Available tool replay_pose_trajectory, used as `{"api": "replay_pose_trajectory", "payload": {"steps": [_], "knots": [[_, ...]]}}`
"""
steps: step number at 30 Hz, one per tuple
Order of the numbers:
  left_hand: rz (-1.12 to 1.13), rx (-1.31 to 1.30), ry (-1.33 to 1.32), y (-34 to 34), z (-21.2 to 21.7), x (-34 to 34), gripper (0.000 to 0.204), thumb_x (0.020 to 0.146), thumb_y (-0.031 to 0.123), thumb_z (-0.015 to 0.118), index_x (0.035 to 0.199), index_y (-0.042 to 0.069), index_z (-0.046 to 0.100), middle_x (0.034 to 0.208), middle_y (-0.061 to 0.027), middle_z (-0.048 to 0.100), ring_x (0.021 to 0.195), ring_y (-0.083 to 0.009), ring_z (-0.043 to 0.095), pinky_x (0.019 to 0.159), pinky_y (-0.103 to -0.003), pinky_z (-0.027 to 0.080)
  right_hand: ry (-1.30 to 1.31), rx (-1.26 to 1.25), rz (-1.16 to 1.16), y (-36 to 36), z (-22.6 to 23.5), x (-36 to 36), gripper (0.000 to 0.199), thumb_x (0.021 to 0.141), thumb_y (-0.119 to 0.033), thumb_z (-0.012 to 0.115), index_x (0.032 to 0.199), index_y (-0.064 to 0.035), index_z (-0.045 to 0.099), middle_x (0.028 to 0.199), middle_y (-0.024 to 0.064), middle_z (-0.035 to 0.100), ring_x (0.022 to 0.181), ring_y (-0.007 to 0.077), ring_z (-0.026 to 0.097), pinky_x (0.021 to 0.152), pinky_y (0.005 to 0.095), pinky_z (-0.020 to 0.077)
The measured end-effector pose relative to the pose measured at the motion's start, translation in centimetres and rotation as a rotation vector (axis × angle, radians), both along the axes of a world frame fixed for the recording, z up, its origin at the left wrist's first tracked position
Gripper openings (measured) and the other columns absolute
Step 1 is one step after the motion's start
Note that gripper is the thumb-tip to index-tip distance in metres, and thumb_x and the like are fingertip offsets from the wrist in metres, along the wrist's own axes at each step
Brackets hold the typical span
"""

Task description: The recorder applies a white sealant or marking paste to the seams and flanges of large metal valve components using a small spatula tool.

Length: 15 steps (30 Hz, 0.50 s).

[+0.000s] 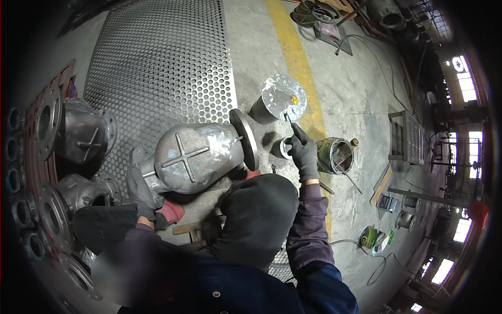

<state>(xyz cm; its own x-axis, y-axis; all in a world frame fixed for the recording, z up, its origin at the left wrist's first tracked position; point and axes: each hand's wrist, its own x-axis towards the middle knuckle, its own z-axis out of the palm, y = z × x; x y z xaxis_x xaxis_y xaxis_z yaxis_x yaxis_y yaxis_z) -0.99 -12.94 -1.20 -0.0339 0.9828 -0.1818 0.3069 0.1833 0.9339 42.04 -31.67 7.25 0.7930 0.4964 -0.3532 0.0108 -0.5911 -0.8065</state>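
Concrete floor (366, 78) spreads around us, crossed by a yellow stripe (293, 47), with a perforated sheet (162, 57) ahead on our left. Before us the vessel (209, 162) lies on its side, its flange (244, 139) toward the right. Our left grip (140, 186), gloved, rests at the vessel's narrow end; we cannot tell whether it is closed around it. Our right grip (305, 156) is clamped on a stick (288, 120), its tip at the drum (277, 91). Near that grip we see a cup (285, 149) and a can (322, 153).

Grey flanged vessel (217, 152) on side, raised cross uppermost; thin dark tool (288, 119)
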Motion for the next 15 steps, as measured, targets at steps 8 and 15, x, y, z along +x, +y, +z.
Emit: {"api": "replay_pose_trajectory", "payload": {"steps": [8, 15], "knots": [[-0.002, -0.075, -0.066, 0.0, 0.3, 0.3, 0.052, 0.102, 0.039, 0.039, 0.131, -0.002, 0.047, 0.119, -0.0164, 0.058, 0.106, -0.0228, 0.058, 0.091, -0.033, 0.046, -0.675, -0.434, 0.294, -0.5, -1.1, -0.3, 0.031, 0.087, -0.022, 0.054, 0.113, -0.0140, 0.068, 0.093, 0.0190, 0.066, 0.090, 0.0354, 0.065, 0.078, 0.0438, 0.0506], [0.011, -0.034, 0.016, -0.1, 1.0, 0.2, 0.050, 0.102, 0.039, 0.039, 0.127, -0.003, 0.050, 0.120, -0.0157, 0.057, 0.106, -0.0236, 0.057, 0.092, -0.034, 0.044, -0.096, -0.184, 0.133, -0.2, 3.3, -0.4, 0.037, 0.090, -0.018, 0.052, 0.125, -0.0091, 0.062, 0.079, 0.0123, 0.070, 0.059, 0.0192, 0.065, 0.052, 0.0328, 0.0497]]}}
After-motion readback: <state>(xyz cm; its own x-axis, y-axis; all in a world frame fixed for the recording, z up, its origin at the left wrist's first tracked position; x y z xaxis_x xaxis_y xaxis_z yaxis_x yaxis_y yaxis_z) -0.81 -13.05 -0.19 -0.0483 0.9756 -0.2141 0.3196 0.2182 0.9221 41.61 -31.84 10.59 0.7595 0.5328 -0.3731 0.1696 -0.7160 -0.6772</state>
